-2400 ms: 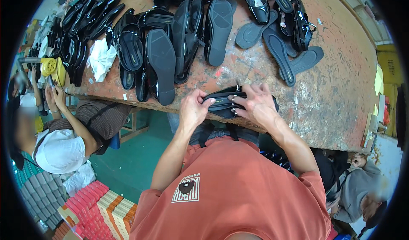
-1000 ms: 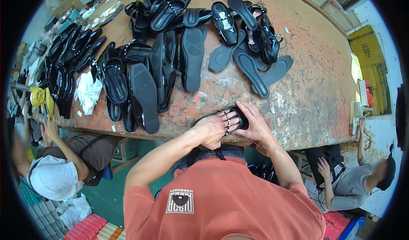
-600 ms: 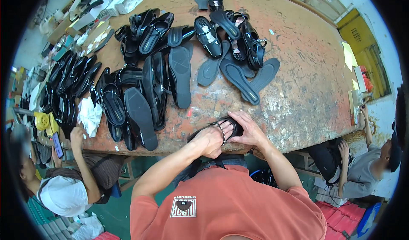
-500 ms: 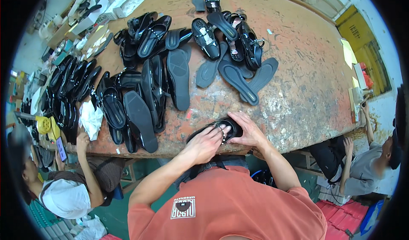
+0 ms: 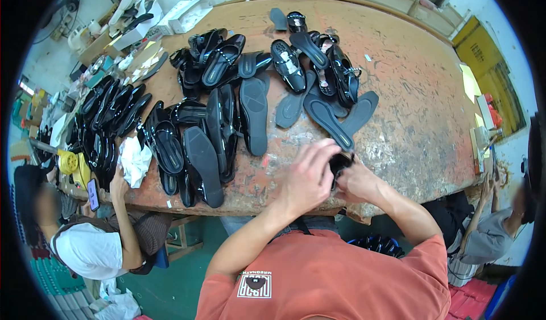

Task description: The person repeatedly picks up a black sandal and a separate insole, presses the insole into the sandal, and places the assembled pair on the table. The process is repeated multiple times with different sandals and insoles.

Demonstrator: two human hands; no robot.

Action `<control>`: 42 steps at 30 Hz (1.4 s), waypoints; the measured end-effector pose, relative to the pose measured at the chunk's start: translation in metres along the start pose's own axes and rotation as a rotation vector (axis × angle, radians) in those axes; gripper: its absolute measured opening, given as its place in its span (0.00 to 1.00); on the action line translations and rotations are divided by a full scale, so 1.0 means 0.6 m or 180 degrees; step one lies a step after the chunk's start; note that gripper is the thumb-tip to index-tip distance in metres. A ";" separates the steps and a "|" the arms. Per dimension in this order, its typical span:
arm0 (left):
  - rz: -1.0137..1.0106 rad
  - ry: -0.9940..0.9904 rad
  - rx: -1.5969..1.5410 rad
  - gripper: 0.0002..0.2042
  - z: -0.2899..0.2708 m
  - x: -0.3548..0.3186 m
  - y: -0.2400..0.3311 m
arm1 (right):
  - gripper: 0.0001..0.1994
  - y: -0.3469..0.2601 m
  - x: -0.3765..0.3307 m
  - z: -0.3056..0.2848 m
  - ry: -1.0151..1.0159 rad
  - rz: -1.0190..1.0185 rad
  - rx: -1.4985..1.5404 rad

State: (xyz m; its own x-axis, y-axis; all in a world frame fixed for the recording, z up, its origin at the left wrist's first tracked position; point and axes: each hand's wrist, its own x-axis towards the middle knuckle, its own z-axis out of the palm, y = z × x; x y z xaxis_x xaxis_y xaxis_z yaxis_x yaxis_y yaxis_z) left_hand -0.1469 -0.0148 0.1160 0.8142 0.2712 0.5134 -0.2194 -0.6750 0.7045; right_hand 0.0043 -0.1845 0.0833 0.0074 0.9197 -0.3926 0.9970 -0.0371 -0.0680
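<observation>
My left hand (image 5: pixel 310 178) and my right hand (image 5: pixel 355 182) meet over a small black sandal (image 5: pixel 341 162) at the near edge of the worn brown worktable (image 5: pixel 409 109). Both hands grip it, and the fingers cover most of it. Just beyond my hands lie two grey flat soles (image 5: pixel 335 118). Further back is a heap of black sandals with straps (image 5: pixel 318 58). To the left lie more black soles and sandals (image 5: pixel 210 144) in a loose row.
A seated person in a white top (image 5: pixel 94 246) is at the table's left corner, holding a phone (image 5: pixel 92 194), beside crumpled white paper (image 5: pixel 135 161). Another person (image 5: pixel 495 235) sits at the right. White boxes (image 5: pixel 182 16) stand at the far left edge.
The view has shifted, so the table's shoes sit higher and further away. My hands stay together on the black sandal, now more closed over it, hiding its straps.
</observation>
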 end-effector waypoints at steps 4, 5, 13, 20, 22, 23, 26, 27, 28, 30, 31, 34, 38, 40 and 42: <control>0.0087 -0.0199 0.0191 0.21 0.002 -0.001 0.031 | 0.21 0.004 0.020 0.049 -0.0072 -0.0327 0.0410; -0.0062 -0.0195 0.0331 0.21 -0.010 -0.001 0.032 | 0.21 0.009 0.029 0.058 -0.0099 -0.0437 0.0380; -0.1662 0.1431 -0.0146 0.14 -0.287 -0.126 -0.130 | 0.30 0.034 0.088 0.027 0.3191 -0.0246 0.1279; -0.1414 0.2370 0.2423 0.25 -0.329 -0.123 -0.188 | 0.43 0.115 0.172 0.052 0.1910 0.2414 0.1281; -0.0805 0.2243 0.1875 0.22 -0.220 -0.090 -0.133 | 0.42 0.109 0.179 0.080 0.2458 0.2456 0.1969; -0.0995 0.1572 0.1192 0.20 -0.173 -0.083 -0.103 | 0.41 0.090 0.168 0.050 0.2078 0.2636 0.2914; -0.1904 0.0823 -0.0961 0.23 0.005 -0.082 -0.109 | 0.37 0.063 0.169 0.076 0.2288 0.1995 0.3794; -0.2352 0.1013 -0.1923 0.26 0.046 -0.088 -0.125 | 0.30 0.040 0.163 0.042 0.1986 0.1912 0.4113; -0.2366 0.0796 -0.2092 0.27 0.062 -0.082 -0.132 | 0.22 0.031 0.151 0.055 0.2295 0.1585 0.4140; -0.2405 0.0365 -0.2389 0.29 0.078 -0.074 -0.141 | 0.14 0.019 0.137 0.070 0.2924 0.0725 0.3331; -0.2394 -0.0337 -0.2012 0.24 0.064 -0.080 -0.155 | 0.08 0.015 0.118 0.065 0.2445 0.0640 0.2824; -0.2501 0.0118 -0.2277 0.16 0.056 -0.092 -0.167 | 0.22 -0.005 0.095 0.025 0.2104 0.0019 0.1967; -0.2520 0.0975 -0.2925 0.11 0.013 -0.092 -0.187 | 0.32 -0.006 0.076 -0.011 0.1933 -0.0213 0.0953; -0.3359 0.0935 -0.3643 0.11 -0.025 -0.065 -0.178 | 0.36 -0.010 0.062 -0.019 0.1827 -0.0403 0.0643; -0.3722 0.0628 -0.3896 0.12 -0.038 -0.060 -0.184 | 0.30 -0.020 0.075 0.025 0.2505 -0.0430 0.0405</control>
State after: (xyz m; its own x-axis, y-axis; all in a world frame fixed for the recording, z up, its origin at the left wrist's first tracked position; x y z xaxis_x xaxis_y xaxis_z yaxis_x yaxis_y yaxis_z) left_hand -0.1644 0.0654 0.0308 0.7758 0.3406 -0.5312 0.0719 0.7886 0.6107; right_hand -0.0086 -0.1484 0.0528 -0.0133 0.9232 0.3841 0.9771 0.0936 -0.1911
